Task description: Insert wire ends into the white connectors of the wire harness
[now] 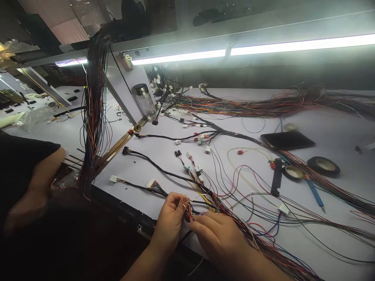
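Near the front edge of the white table, my left hand (172, 216) pinches thin wires (190, 210), with a bare metal tip showing by the thumb. My right hand (218, 232) is closed on the same wires just to the right, its fingertips close to the left ones. What lies between the fingers is partly hidden. Beyond my hands stretches a wire harness (231, 218) of many coloured strands. Its black-sleeved branches end in connectors, among them a white multi-pin connector (151, 183), a white plug (113, 178) and a black connector (125, 150).
A hanging wire bundle (95, 97) and a glass bottle (146, 103) stand at the left. To the right lie a phone (288, 139), black tape rolls (324, 166) and a blue-handled tool (315, 191). Another person's arm (38, 187) is at far left.
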Available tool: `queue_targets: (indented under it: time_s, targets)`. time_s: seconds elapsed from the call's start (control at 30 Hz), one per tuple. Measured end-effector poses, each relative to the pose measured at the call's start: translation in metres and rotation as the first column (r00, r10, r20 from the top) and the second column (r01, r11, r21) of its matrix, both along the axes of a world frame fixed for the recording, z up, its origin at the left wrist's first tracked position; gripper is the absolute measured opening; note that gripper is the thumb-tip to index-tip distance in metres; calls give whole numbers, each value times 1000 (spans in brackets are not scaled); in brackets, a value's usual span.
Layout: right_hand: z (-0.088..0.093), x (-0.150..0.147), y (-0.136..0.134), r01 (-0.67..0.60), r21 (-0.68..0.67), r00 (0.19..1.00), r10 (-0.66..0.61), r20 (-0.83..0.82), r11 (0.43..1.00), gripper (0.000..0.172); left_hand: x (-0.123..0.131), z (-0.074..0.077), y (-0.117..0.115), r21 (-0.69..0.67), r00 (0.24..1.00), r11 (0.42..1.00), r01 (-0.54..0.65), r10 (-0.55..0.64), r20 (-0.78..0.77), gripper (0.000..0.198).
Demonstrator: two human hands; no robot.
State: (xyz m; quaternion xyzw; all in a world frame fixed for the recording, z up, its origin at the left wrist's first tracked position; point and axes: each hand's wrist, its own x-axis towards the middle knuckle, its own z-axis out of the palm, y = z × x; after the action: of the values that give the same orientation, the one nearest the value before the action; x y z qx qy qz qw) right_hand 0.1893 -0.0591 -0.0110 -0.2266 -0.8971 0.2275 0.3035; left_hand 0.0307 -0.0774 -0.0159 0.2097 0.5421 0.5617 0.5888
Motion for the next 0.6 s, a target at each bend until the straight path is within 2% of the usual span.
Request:
queue_targets:
  time_s: [0.1,0.17,0.2,0.3,0.37,0.43,0.53,0.6]
  targets:
    - [1,-1,-3,12,-69,997,-18,-80,998,32,-1,3,2,-22,1000,1000,4,-3,30,27]
    - [1,-2,-1,58,-217,987,-88,-136,975,31,-1,4,2,-32,999,999,15,-15,28,27]
    - [1,-2,1,92,-315,980,-143,-141,945,29,-1,4,2,-35,1000,999,23,-22,22,26]
    - [6,-3,9,215,-561,951,-302,-66,800,24,0,4,1,-37,999,998,53,-53,3,26]
    - [10,-4,16,244,-610,945,-325,-24,754,20,0,4,0,-34,998,997,70,-71,-3,25]
    - [14,-4,21,224,-633,956,-294,-6,741,9,0,4,0,-29,997,997,77,-77,-5,24]
    - [15,-4,26,203,-727,960,-281,15,656,22,1,4,0,-20,998,998,60,-61,-8,23]
    - [12,-4,29,210,-736,960,-280,29,643,19,1,4,0,-14,999,999,44,-45,-15,23]
